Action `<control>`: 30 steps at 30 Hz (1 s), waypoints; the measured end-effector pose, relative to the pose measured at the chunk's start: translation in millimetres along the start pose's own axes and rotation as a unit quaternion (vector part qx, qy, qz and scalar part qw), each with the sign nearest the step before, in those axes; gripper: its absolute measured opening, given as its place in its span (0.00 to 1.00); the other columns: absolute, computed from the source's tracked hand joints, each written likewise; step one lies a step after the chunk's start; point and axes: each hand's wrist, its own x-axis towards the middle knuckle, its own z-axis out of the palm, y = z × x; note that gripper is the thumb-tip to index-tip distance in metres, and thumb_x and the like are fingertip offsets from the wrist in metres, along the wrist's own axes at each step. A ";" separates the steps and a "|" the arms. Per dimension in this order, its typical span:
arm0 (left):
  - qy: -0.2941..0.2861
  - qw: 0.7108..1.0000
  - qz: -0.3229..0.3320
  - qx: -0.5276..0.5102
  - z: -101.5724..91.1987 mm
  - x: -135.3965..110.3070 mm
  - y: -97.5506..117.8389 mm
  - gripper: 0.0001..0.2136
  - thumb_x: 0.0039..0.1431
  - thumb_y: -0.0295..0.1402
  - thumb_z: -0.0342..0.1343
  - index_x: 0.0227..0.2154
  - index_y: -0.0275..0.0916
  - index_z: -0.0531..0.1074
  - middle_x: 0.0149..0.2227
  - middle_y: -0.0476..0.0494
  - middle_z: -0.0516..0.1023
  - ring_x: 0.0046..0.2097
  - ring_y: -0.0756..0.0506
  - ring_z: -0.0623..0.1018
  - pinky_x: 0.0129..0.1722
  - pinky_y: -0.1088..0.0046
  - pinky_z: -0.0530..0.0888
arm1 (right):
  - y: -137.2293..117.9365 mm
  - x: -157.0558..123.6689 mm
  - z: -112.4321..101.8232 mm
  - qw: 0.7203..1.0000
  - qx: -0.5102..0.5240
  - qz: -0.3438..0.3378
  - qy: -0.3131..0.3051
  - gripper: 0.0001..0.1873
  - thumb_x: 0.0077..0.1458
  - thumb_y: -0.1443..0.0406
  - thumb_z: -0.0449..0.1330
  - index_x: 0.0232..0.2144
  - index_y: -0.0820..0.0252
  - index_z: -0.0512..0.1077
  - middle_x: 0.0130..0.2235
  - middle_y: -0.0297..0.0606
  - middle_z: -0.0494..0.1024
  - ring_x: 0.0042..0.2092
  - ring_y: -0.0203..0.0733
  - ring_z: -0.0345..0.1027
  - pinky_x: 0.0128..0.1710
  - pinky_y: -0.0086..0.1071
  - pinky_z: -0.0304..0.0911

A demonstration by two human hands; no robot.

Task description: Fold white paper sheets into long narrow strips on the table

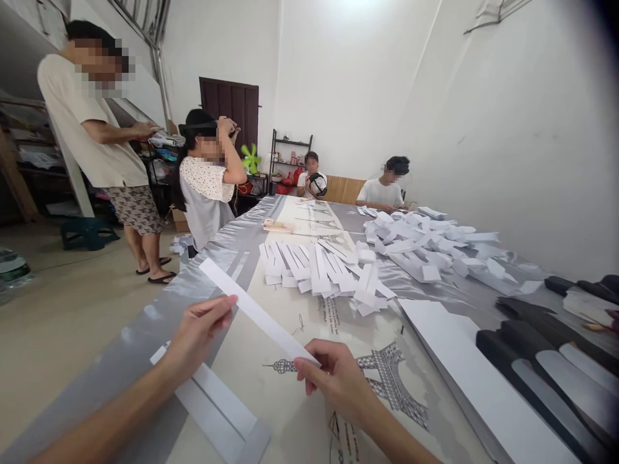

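Long, narrow, flat white paper strip (pixel 264 317): held up on a slant between both hands, over the cream table runner with dark tower prints (pixel 290 415). Pinched at the lower right end by the right hand (pixel 338 370), thumb on top, fingers curled. Pinched at the upper edge by the left hand (pixel 200 328), thumb and fingertip together, short of the far end, leaving a free tail. Cannot tell depth of the left pinch. Looks straight, no visible crease. Could buckle from pushing the hands together; could tear from pulling too hard. Most likely to slip at the left, given an apparently edge-only hold. By the left forearm, on runner and shiny grey tablecloth (pixel 145 328): flat white paper pieces (pixel 220 396), at risk of a nudge from a low forearm. Ahead: loose pile of folded white paper strips (pixel 316 274), with a larger white paper heap (pixel 425 241) farther right. Easy to lose a dropped strip there, white on white. Right side: large flat white sheet (pixel 469 361), near the right forearm, prone to shifting from an elbow bump.
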 end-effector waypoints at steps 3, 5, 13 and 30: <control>0.059 0.996 -0.017 -0.057 -7.3 8.7 3.9 0.23 0.50 0.47 0.69 0.17 0.38 0.64 0.22 0.54 0.57 0.26 0.52 0.57 0.24 0.77 0.58 | 1.0 0.4 -0.1 1.000 0.002 0.000 0.001 0.12 0.58 0.59 0.63 0.26 0.61 0.75 0.27 0.34 0.76 0.26 0.35 0.69 0.28 0.28 0.63; 0.067 0.993 -0.039 -0.086 -9.9 11.4 2.0 0.22 0.49 0.46 0.70 0.19 0.38 0.64 0.21 0.55 0.58 0.26 0.53 0.56 0.23 0.77 0.57 | 3.4 0.7 -1.0 1.000 0.002 0.002 0.000 0.12 0.58 0.60 0.63 0.26 0.61 0.75 0.27 0.34 0.76 0.25 0.35 0.69 0.28 0.28 0.63; 0.075 0.980 -0.042 -0.182 -15.2 17.8 -8.2 0.21 0.50 0.39 0.71 0.21 0.38 0.62 0.21 0.58 0.55 0.23 0.55 0.55 0.20 0.81 0.56 | 3.7 -1.4 -2.6 1.000 -0.011 0.006 -0.010 0.11 0.58 0.60 0.64 0.27 0.60 0.76 0.28 0.33 0.77 0.26 0.35 0.69 0.29 0.28 0.63; -0.280 0.957 -0.015 0.082 26.5 -35.0 -16.8 0.13 0.60 0.43 0.63 0.30 0.36 0.82 0.24 0.47 0.74 0.25 0.51 0.67 0.24 0.75 0.63 | -4.2 -10.2 5.9 0.998 -0.033 -0.035 -0.042 0.12 0.58 0.62 0.64 0.23 0.61 0.76 0.21 0.31 0.73 0.23 0.33 0.67 0.25 0.27 0.59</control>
